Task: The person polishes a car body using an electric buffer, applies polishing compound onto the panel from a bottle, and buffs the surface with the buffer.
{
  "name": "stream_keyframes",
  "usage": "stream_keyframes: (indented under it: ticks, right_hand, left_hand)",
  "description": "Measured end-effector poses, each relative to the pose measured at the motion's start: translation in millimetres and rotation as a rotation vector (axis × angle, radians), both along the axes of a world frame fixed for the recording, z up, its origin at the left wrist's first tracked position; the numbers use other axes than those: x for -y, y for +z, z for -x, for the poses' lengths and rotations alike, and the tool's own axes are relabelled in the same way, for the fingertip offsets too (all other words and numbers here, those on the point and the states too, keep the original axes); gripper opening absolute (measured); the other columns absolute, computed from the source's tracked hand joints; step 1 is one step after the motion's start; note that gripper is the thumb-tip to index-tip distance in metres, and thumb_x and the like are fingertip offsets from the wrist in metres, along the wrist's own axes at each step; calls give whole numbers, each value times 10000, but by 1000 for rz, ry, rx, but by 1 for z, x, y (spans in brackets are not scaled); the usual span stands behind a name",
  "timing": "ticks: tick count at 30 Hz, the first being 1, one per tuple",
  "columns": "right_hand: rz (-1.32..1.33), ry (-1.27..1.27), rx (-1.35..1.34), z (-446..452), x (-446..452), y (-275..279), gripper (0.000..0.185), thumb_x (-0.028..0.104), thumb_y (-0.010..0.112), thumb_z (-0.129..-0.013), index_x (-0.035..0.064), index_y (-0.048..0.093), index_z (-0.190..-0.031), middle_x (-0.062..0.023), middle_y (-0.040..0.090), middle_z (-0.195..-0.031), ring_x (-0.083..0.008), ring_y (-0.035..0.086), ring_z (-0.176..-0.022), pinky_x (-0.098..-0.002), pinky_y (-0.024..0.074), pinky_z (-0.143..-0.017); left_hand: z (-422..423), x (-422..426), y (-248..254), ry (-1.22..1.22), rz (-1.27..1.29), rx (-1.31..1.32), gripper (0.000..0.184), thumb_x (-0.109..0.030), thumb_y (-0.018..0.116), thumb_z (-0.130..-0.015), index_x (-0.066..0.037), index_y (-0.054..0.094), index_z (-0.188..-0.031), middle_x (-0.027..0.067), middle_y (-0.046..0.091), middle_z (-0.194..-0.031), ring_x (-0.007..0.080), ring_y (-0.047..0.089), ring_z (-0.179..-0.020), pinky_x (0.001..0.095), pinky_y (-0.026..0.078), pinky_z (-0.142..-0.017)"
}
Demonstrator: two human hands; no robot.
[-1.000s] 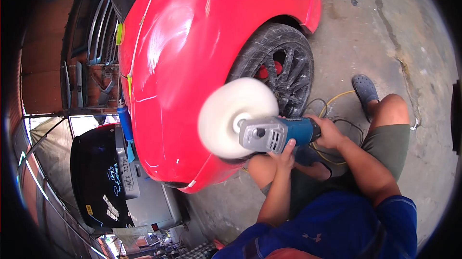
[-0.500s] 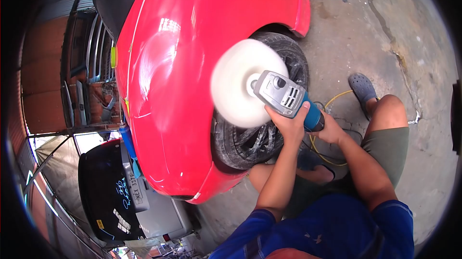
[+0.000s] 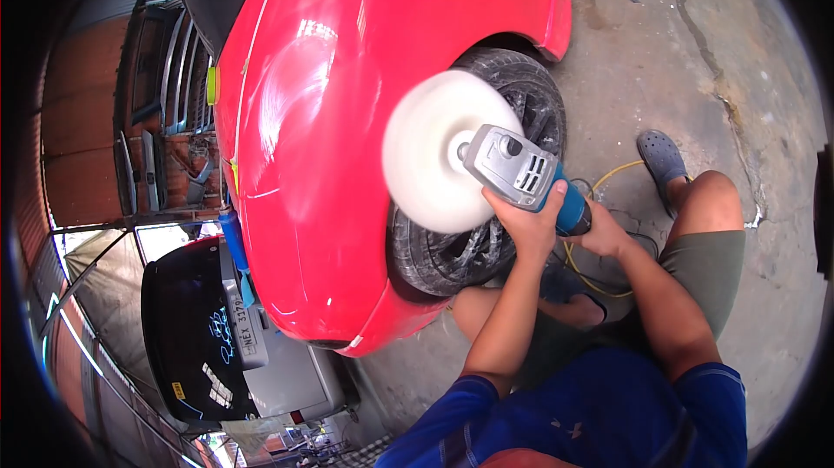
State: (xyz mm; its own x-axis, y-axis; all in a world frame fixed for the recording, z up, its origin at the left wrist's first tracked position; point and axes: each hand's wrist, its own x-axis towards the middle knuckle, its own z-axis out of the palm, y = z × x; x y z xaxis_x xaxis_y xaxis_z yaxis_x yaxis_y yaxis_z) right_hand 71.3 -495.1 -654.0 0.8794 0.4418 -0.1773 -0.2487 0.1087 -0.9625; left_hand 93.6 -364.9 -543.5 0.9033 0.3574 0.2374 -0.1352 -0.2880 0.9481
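A blue and grey power polisher [image 3: 519,167] with a round white pad [image 3: 439,151] is held by both my hands. The pad's surface is blurred, and it lies over the red car fender [image 3: 347,120] at the wheel arch, covering part of the black wheel [image 3: 460,251]. My left hand [image 3: 532,216] grips the tool near its grey head, thumb along the side. Behind it, my right hand [image 3: 601,229] is wrapped round the blue rear body. Exact contact between pad and paint is hidden.
Yellow and black cables [image 3: 599,281] lie on the concrete floor [image 3: 660,51] near my sandalled foot [image 3: 662,158]. A second vehicle [image 3: 295,381] with a dark rear window stands at the lower left. A blue bottle-like object [image 3: 232,238] hangs beside the red car.
Since a second ago the polisher and pad have moved up along the fender, and my left hand has come round beside the grey head. Over the last half second the tool barely shifts.
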Motion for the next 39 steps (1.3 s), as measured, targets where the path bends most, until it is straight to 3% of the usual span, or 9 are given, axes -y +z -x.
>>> stream_keyframes:
  ticks: [12, 18, 21, 22, 23, 26, 27, 33, 39]
  right_hand:
    - [4, 3, 17, 4, -2, 4, 818, 43, 929, -716, 64, 573, -1452, -147, 742, -1268, -245, 706, -1192, -397, 534, -1062]
    - [98, 33, 132, 10, -3, 2, 813, 31, 862, -690, 97, 580, -1449, -206, 746, -1216, -380, 733, -1163, -420, 561, -1002]
    - [161, 41, 237, 15, -6, -5, 838, 26, 836, -684, 136, 576, -1473, -221, 752, -1182, -446, 713, -1154, -444, 572, -973]
    - [170, 57, 239, 16, -8, -7, 843, 22, 831, -683, 146, 575, -1477, -218, 757, -1170, -451, 714, -1144, -452, 574, -968]
    - [179, 74, 240, 17, -10, -8, 850, 17, 826, -682, 156, 574, -1481, -215, 761, -1157, -456, 714, -1135, -461, 577, -963]
    - [272, 135, 286, 20, -12, -11, 872, 13, 816, -677, 183, 566, -1495, -215, 768, -1132, -470, 711, -1115, -486, 585, -947]
    - [312, 157, 307, 21, -13, -11, 880, 13, 814, -676, 192, 562, -1500, -217, 768, -1125, -474, 709, -1110, -495, 587, -942]
    - [369, 243, 434, 21, -14, 12, 915, 20, 821, -650, 210, 537, -1499, -184, 768, -1149, -446, 712, -1107, -518, 532, -1014]
    - [396, 299, 438, 17, -16, 17, 906, 29, 810, -643, 221, 541, -1486, -161, 772, -1148, -432, 713, -1100, -525, 508, -1026]
  left_hand:
    - [15, -4, 2, -5, 85, 73, 987, -113, 936, -804, 22, 287, -1535, 195, 534, -1430, 268, 611, -1260, 413, 487, -1112]
    - [54, -26, -12, 30, 187, 2, 1025, -122, 944, -805, 28, 255, -1548, 187, 544, -1432, 254, 609, -1264, 406, 492, -1105]
    - [75, -40, -18, 18, 188, 11, 919, -155, 922, -827, 46, 350, -1518, 189, 598, -1381, 253, 627, -1252, 409, 505, -1097]
    - [78, -41, -17, 11, 199, 18, 895, -162, 916, -832, 51, 372, -1510, 192, 608, -1376, 255, 626, -1258, 409, 504, -1100]
    - [83, -38, -18, 26, 213, 69, 813, -122, 853, -831, 57, 449, -1514, 219, 628, -1385, 334, 647, -1276, 469, 485, -1153]
    - [95, -37, -17, 32, 273, 157, 885, -153, 837, -834, 32, 388, -1573, 234, 591, -1432, 374, 621, -1326, 523, 460, -1185]
    - [101, -44, -26, 13, 282, 127, 928, -198, 818, -845, -1, 339, -1616, 229, 529, -1507, 391, 554, -1405, 551, 424, -1213]
    - [127, -58, -42, 2, 393, 132, 980, -316, 815, -835, -28, 331, -1636, 197, 478, -1563, 388, 452, -1495, 548, 386, -1242]
    - [131, -55, -32, 36, 379, 163, 977, -356, 802, -833, -15, 347, -1628, 213, 494, -1555, 391, 467, -1484, 552, 396, -1235]
